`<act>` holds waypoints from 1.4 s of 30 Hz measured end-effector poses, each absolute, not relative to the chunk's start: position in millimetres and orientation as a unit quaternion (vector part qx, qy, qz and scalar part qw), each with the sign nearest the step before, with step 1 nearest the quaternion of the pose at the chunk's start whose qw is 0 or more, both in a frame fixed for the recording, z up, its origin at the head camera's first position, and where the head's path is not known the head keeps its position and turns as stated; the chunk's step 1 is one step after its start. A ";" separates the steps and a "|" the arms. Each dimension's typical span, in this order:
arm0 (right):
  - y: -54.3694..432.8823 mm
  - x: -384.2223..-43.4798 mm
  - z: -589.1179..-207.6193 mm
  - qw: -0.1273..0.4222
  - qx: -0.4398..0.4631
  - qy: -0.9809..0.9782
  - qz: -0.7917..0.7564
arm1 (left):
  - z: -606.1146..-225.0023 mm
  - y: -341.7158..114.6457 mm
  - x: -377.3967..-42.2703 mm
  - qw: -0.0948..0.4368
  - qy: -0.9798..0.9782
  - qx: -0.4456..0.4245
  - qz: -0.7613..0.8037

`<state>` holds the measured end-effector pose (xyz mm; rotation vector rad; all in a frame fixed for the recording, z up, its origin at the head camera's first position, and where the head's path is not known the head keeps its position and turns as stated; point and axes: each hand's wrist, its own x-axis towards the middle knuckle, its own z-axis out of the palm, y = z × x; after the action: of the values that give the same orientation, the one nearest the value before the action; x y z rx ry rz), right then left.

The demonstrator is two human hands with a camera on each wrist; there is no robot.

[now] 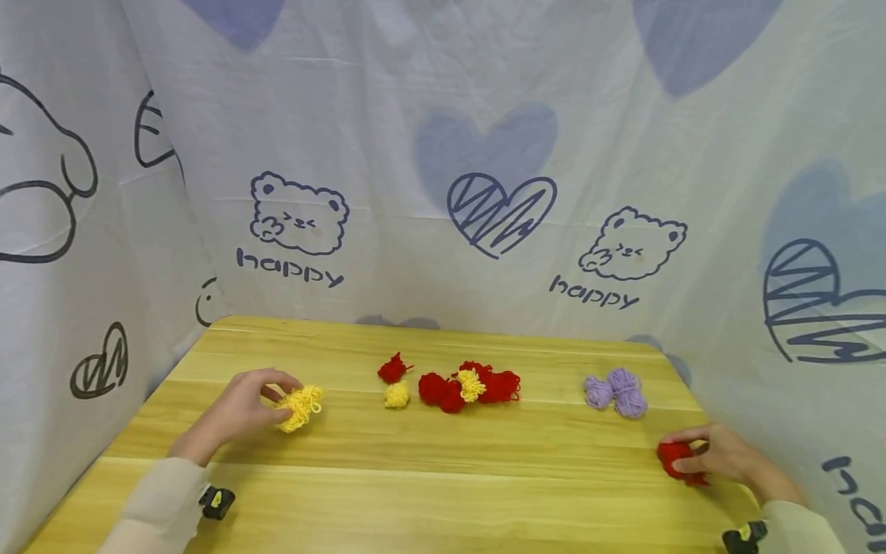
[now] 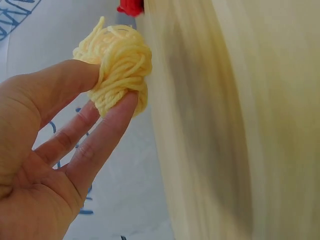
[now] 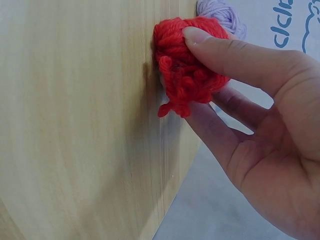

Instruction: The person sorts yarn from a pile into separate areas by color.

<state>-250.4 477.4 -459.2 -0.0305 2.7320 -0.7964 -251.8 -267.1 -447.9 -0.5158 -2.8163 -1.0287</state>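
Yellow yarn bundle (image 1: 303, 408) pinched between thumb and fingertips of the left hand (image 1: 245, 408), and red yarn ball (image 1: 673, 455) gripped likewise by the right hand (image 1: 723, 455), near lilac yarn balls (image 1: 628, 394) on the pale, wood-grained surface (image 1: 415, 500). Soft, loose loops on the yellow; tighter winding on the red, with a knotted, trailing tuft. Hands well apart, forearms (image 1: 162, 500) slanting inward, thumbs opposite the curved fingers, with a red-and-yellow yarn cluster (image 1: 471, 387) farther back, between the two.
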 end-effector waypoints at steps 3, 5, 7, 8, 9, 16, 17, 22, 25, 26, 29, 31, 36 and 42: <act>477.9 -250.1 -459.3 0.146 -0.020 0.949 -0.278 | -450.8 -277.4 -249.8 0.052 -0.929 -0.160 -0.329; 478.4 -249.7 -459.5 0.145 -0.021 0.949 -0.280 | -453.0 -283.9 -248.2 0.052 -0.932 -0.155 -0.324; 479.0 -249.6 -459.5 0.145 -0.024 0.949 -0.280 | -454.6 -290.1 -246.3 0.053 -0.934 -0.147 -0.321; 479.1 -249.5 -459.7 0.146 -0.021 0.948 -0.281 | -455.4 -293.1 -245.4 0.054 -0.935 -0.143 -0.320; 479.1 -249.4 -459.8 0.147 -0.019 0.948 -0.281 | -456.0 -296.0 -244.5 0.055 -0.936 -0.139 -0.318; 478.9 -248.1 -459.8 0.153 -0.012 0.947 -0.281 | -454.8 -317.4 -242.0 0.055 -0.941 -0.130 -0.307; 478.8 -247.9 -459.4 0.152 -0.011 0.947 -0.282 | -455.0 -320.2 -241.6 0.055 -0.942 -0.130 -0.305; 479.0 -247.5 -459.6 0.152 -0.019 0.948 -0.280 | -456.1 -333.1 -240.1 0.051 -0.945 -0.128 -0.297; 478.4 -247.5 -459.6 0.154 -0.014 0.947 -0.281 | -456.5 -339.2 -240.0 0.053 -0.946 -0.124 -0.293; 478.3 -247.6 -459.6 0.154 -0.010 0.947 -0.281 | -456.5 -341.0 -240.1 0.055 -0.947 -0.123 -0.293; 478.2 -247.5 -459.1 0.152 -0.014 0.947 -0.283 | -455.9 -347.0 -240.9 0.052 -0.948 -0.124 -0.290; 478.6 -247.4 -459.1 0.149 -0.021 0.946 -0.288 | -455.8 -351.4 -241.2 0.052 -0.949 -0.123 -0.287; 479.1 -248.6 -460.0 0.143 -0.033 0.945 -0.292 | -458.6 -361.5 -240.0 0.055 -0.952 -0.110 -0.281; 481.7 -249.6 -460.4 0.140 -0.041 0.944 -0.296 | -461.4 -366.5 -241.0 0.050 -0.954 -0.095 -0.280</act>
<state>-249.6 481.7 -460.4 -0.1198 2.7278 -0.8545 -241.0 -366.5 -461.4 -0.2887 -2.9055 -0.8538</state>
